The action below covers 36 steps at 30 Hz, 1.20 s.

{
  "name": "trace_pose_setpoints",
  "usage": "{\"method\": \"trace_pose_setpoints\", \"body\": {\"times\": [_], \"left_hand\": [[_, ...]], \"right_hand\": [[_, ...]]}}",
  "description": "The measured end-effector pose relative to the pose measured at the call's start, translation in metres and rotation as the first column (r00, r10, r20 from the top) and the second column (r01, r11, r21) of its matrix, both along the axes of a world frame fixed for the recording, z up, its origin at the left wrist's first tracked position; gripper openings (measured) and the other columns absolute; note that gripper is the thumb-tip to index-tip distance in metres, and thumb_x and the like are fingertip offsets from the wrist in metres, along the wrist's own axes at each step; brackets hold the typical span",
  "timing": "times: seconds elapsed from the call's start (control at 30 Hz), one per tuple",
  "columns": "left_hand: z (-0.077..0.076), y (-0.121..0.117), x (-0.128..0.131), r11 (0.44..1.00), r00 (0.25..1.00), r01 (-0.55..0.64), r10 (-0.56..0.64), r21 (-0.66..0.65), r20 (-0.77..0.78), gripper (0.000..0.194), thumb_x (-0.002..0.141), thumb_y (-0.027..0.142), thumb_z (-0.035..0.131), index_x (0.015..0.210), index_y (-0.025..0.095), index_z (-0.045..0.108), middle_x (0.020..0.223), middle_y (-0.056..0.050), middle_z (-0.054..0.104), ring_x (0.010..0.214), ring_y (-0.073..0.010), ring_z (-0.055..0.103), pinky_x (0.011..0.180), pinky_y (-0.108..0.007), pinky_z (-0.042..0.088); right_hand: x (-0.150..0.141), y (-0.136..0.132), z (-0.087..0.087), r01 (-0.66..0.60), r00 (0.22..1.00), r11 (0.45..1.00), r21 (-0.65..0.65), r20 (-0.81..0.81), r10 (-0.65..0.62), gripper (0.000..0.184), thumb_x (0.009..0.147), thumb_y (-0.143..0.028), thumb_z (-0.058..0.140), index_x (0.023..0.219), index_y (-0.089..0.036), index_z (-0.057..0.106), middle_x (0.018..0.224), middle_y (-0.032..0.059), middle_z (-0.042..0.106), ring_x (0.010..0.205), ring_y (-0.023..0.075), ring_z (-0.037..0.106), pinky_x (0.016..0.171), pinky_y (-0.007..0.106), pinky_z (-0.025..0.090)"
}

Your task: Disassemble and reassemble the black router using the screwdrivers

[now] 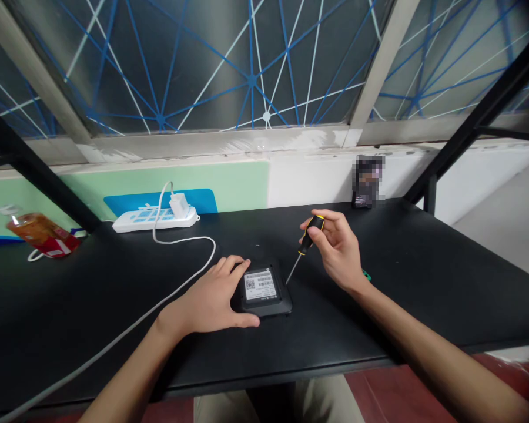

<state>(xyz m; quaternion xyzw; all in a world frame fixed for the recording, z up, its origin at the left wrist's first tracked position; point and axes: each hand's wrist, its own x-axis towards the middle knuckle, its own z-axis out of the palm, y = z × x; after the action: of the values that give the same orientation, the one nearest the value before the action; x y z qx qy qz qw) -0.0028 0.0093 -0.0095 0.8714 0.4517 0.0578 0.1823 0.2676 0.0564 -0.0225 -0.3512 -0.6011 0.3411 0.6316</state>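
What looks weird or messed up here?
The window ledge has ragged white patches, like smeared or peeling paint. A tiny white scrap lies on the desk, beyond the black box. The bottle seems to lean, but maybe the camera bends it. Nothing looks spilled.

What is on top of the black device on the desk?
A white label with a printed code lies on the black device. The left hand covers its left edge, hidden from view.
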Motion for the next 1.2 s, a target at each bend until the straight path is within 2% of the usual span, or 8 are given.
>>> {"method": "trace_pose_setpoints", "body": {"times": [0.27,0.47,0.87,1.07,1.2], "left_hand": [[0.001,-0.001,0.0,1.0,1.0,-0.004,0.004,-0.006,-0.006,0.1,0.076,0.069,0.069,0.154,0.018,0.032,0.152,-0.016,0.04,0.138,-0.0382,0.042,0.114,-0.05,0.036],[0.003,-0.001,0.002,1.0,1.0,-0.004,0.003,-0.017,-0.015,0.103,0.076,0.07,0.068,0.155,0.015,0.031,0.153,-0.017,0.039,0.139,-0.0382,0.04,0.115,-0.05,0.036],[0.001,-0.001,0.002,1.0,1.0,-0.001,0.0,-0.019,-0.03,0.106,0.076,0.072,0.068,0.155,0.012,0.03,0.155,-0.019,0.038,0.142,-0.04,0.037,0.116,-0.05,0.034],[-0.004,0.0,0.003,1.0,1.0,0.016,-0.016,0.018,-0.014,0.107,0.074,0.078,0.065,0.155,0.015,0.031,0.155,-0.021,0.039,0.141,-0.0424,0.038,0.114,-0.055,0.034],[0.0,-0.001,0.002,0.999,0.998,-0.033,0.034,0.017,-0.054,0.118,0.067,0.08,0.068,0.155,0.012,0.03,0.156,-0.023,0.038,0.141,-0.0445,0.037,0.115,-0.058,0.031]], "right_hand": [[0.001,0.007,-0.004,0.156,0.987,0.988,0.011,-0.038,-0.156,0.027,0.089,-0.036,0.066,0.11,-0.029,0.05,0.1,0.0031,0.067,0.078,0.0164,0.071,0.077,0.038,0.062],[-0.002,0.011,-0.009,0.117,0.99,0.993,0.009,-0.077,-0.116,0.029,0.087,-0.031,0.07,0.105,-0.028,0.047,0.105,0.0027,0.068,0.089,0.0185,0.074,0.088,0.041,0.06],[-0.007,0.02,-0.03,0.063,0.998,0.998,-0.011,0.02,-0.063,0.03,0.088,-0.03,0.069,0.104,-0.028,0.044,0.108,0.0017,0.068,0.097,0.0194,0.074,0.092,0.042,0.06],[-0.008,0.018,-0.028,0.069,0.998,0.998,0.0,0.007,-0.069,0.029,0.088,-0.029,0.068,0.104,-0.028,0.044,0.108,0.0023,0.068,0.098,0.0203,0.074,0.091,0.043,0.06],[-0.008,0.011,-0.019,0.077,0.995,0.997,0.031,-0.059,-0.076,0.028,0.089,-0.029,0.068,0.106,-0.029,0.045,0.106,0.0015,0.067,0.092,0.0187,0.075,0.089,0.041,0.061]]}}
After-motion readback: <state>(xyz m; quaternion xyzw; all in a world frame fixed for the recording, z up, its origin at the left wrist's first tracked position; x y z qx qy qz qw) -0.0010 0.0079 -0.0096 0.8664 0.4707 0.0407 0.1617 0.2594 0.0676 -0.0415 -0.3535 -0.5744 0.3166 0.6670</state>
